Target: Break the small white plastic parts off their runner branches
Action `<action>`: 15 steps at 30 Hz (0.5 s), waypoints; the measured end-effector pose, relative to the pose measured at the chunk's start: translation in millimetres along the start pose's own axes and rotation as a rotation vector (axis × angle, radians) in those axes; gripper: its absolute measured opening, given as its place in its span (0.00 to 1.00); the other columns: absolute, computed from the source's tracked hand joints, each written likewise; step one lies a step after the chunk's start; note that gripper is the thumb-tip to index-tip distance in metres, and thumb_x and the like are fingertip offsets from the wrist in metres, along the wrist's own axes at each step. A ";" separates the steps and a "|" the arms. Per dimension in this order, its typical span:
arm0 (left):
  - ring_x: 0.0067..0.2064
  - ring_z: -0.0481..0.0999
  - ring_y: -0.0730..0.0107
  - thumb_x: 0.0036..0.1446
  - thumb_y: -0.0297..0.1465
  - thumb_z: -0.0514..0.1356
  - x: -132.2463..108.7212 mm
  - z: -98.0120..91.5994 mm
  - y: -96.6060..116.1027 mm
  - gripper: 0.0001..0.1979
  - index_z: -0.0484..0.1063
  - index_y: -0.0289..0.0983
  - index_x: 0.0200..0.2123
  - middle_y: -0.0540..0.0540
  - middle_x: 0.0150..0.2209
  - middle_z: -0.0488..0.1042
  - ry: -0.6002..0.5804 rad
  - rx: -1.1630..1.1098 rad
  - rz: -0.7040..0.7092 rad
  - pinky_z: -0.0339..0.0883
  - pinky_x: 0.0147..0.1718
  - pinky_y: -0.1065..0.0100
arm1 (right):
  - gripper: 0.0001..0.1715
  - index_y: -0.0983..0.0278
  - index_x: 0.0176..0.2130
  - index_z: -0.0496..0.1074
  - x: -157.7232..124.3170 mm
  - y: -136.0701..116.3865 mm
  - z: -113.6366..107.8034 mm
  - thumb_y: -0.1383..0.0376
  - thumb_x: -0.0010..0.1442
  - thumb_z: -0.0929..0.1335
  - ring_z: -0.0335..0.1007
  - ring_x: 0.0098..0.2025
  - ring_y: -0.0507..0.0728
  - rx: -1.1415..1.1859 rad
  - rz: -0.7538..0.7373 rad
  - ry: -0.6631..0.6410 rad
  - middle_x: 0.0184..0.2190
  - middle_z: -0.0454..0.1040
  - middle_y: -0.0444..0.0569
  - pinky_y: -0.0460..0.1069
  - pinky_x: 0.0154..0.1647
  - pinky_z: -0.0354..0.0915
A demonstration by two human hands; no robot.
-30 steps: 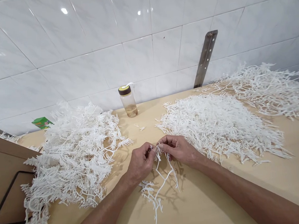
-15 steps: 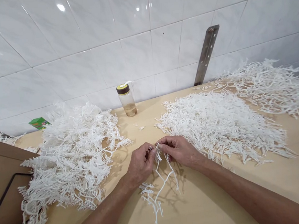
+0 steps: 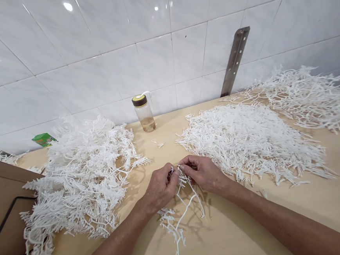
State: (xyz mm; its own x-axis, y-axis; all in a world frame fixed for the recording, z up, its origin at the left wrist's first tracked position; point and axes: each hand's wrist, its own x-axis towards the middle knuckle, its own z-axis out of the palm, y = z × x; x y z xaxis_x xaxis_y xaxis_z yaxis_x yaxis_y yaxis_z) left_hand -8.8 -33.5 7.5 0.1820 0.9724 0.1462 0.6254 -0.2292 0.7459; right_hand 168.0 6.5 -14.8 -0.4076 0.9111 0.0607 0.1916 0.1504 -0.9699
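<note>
My left hand (image 3: 163, 186) and my right hand (image 3: 204, 173) meet over the middle of the table, fingertips pinched close together. Between them is a white plastic branch (image 3: 185, 212), its thin forked stems hanging toward me over the tabletop. The left fingers are closed around its upper part, and the right thumb and index finger pinch a small tufted sprig (image 3: 182, 176) at its top. Exactly where the sprig joins the branch is hidden by the fingers.
A big heap of white branches (image 3: 82, 177) lies left, beside a cardboard box (image 3: 8, 203). Right is a pile of small white sprigs (image 3: 247, 141), with bare stems (image 3: 311, 96) behind. A bottle (image 3: 145, 115) and a green packet (image 3: 44, 139) stand near the tiled wall (image 3: 159, 61).
The fingertips have parted slightly, and the tufted sprig has shifted a little to the right with my right hand. The hanging stems are almost unmoved.
</note>
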 end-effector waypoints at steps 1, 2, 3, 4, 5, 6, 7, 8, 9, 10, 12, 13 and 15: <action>0.23 0.55 0.76 0.64 0.36 0.51 0.3 -0.1 -0.2 0.14 0.58 0.39 0.25 0.57 0.20 0.55 -0.006 -0.014 -0.004 0.50 0.25 0.70 | 0.10 0.64 0.37 0.76 -0.3 -1.0 0.0 0.61 0.61 0.67 0.66 0.21 0.49 0.000 0.005 -0.002 0.26 0.74 0.43 0.44 0.22 0.64; 0.23 0.55 0.76 0.63 0.36 0.51 0.6 -0.2 -0.7 0.15 0.57 0.39 0.25 0.56 0.20 0.55 -0.010 -0.028 -0.006 0.50 0.25 0.71 | 0.10 0.64 0.37 0.76 -0.4 -1.8 0.0 0.61 0.61 0.67 0.66 0.22 0.49 0.003 0.011 -0.005 0.26 0.75 0.43 0.44 0.22 0.64; 0.23 0.54 0.76 0.63 0.36 0.52 0.7 -0.1 -1.2 0.15 0.57 0.39 0.25 0.56 0.20 0.54 -0.012 -0.043 -0.008 0.50 0.25 0.71 | 0.10 0.64 0.37 0.76 -0.5 -2.5 0.0 0.61 0.61 0.67 0.66 0.22 0.49 0.008 0.016 -0.007 0.26 0.75 0.44 0.44 0.22 0.64; 0.23 0.54 0.76 0.63 0.36 0.52 0.8 0.1 -1.8 0.15 0.57 0.39 0.25 0.56 0.20 0.54 -0.015 -0.058 -0.010 0.50 0.25 0.71 | 0.10 0.64 0.37 0.76 -0.6 -2.8 0.0 0.61 0.61 0.67 0.66 0.22 0.49 0.010 0.018 -0.007 0.26 0.75 0.44 0.44 0.22 0.64; 0.23 0.54 0.76 0.63 0.35 0.52 0.8 0.3 -2.3 0.15 0.57 0.39 0.24 0.56 0.20 0.54 -0.018 -0.071 -0.012 0.50 0.25 0.71 | 0.11 0.64 0.37 0.76 -0.6 -2.8 0.1 0.61 0.61 0.66 0.65 0.22 0.49 0.010 0.016 -0.006 0.26 0.75 0.44 0.44 0.22 0.64; 0.23 0.54 0.76 0.63 0.35 0.52 0.7 0.6 -2.7 0.14 0.57 0.39 0.24 0.56 0.20 0.54 -0.019 -0.080 -0.013 0.50 0.25 0.71 | 0.11 0.64 0.37 0.76 -0.5 -2.6 0.1 0.61 0.61 0.67 0.65 0.22 0.49 0.008 0.010 -0.003 0.26 0.75 0.44 0.44 0.22 0.64; 0.23 0.54 0.76 0.63 0.35 0.52 0.6 0.8 -3.0 0.14 0.57 0.38 0.24 0.56 0.20 0.54 -0.018 -0.086 -0.015 0.50 0.25 0.71 | 0.11 0.64 0.37 0.76 -0.5 -2.2 0.1 0.61 0.61 0.67 0.65 0.22 0.49 0.002 0.003 0.001 0.26 0.75 0.44 0.45 0.22 0.65; 0.24 0.54 0.76 0.62 0.35 0.52 0.5 1.1 -3.2 0.14 0.57 0.38 0.24 0.56 0.20 0.54 -0.018 -0.089 -0.016 0.50 0.25 0.71 | 0.10 0.64 0.36 0.76 -0.5 -1.8 0.1 0.61 0.61 0.67 0.65 0.22 0.49 -0.003 -0.004 0.003 0.27 0.75 0.44 0.45 0.23 0.65; 0.24 0.54 0.76 0.62 0.34 0.52 0.4 1.4 -3.4 0.14 0.57 0.38 0.24 0.56 0.20 0.54 -0.018 -0.089 -0.017 0.50 0.25 0.71 | 0.10 0.64 0.36 0.75 -0.5 -1.4 0.0 0.61 0.61 0.67 0.66 0.22 0.49 -0.006 -0.008 0.005 0.27 0.75 0.44 0.45 0.23 0.65; 0.24 0.54 0.76 0.62 0.34 0.52 0.3 1.6 -3.5 0.14 0.57 0.38 0.24 0.56 0.20 0.54 -0.019 -0.088 -0.017 0.50 0.25 0.71 | 0.10 0.64 0.36 0.75 -0.6 -1.1 -0.2 0.61 0.61 0.67 0.66 0.22 0.50 -0.007 -0.011 0.006 0.27 0.75 0.44 0.45 0.23 0.65; 0.24 0.54 0.76 0.62 0.34 0.53 0.3 1.8 -3.7 0.14 0.57 0.38 0.24 0.56 0.20 0.54 -0.021 -0.088 -0.018 0.50 0.25 0.71 | 0.10 0.64 0.36 0.75 -1.0 -1.1 -0.5 0.61 0.61 0.66 0.66 0.22 0.50 -0.023 -0.019 0.015 0.26 0.76 0.44 0.45 0.23 0.65; 0.24 0.54 0.76 0.62 0.34 0.53 0.5 1.7 -3.9 0.14 0.57 0.38 0.24 0.56 0.20 0.54 -0.025 -0.090 -0.019 0.50 0.25 0.71 | 0.10 0.64 0.35 0.75 -1.3 -1.3 -0.5 0.62 0.61 0.66 0.67 0.23 0.50 -0.042 -0.028 0.027 0.26 0.76 0.45 0.46 0.24 0.65; 0.24 0.54 0.76 0.62 0.34 0.52 1.3 1.1 -4.7 0.13 0.58 0.38 0.25 0.56 0.20 0.55 -0.035 -0.094 -0.020 0.49 0.25 0.71 | 0.09 0.64 0.35 0.76 -1.6 -1.8 0.7 0.63 0.60 0.66 0.69 0.25 0.52 -0.115 -0.058 0.069 0.27 0.76 0.45 0.47 0.27 0.66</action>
State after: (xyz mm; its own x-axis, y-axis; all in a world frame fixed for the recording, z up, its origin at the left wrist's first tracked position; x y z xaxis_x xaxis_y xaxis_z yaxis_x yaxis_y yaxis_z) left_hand -10.7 -31.2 3.5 0.1978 0.9742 0.1086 0.5554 -0.2027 0.8065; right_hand 167.7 4.6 -13.3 -0.3593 0.9233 0.1356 0.2721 0.2427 -0.9311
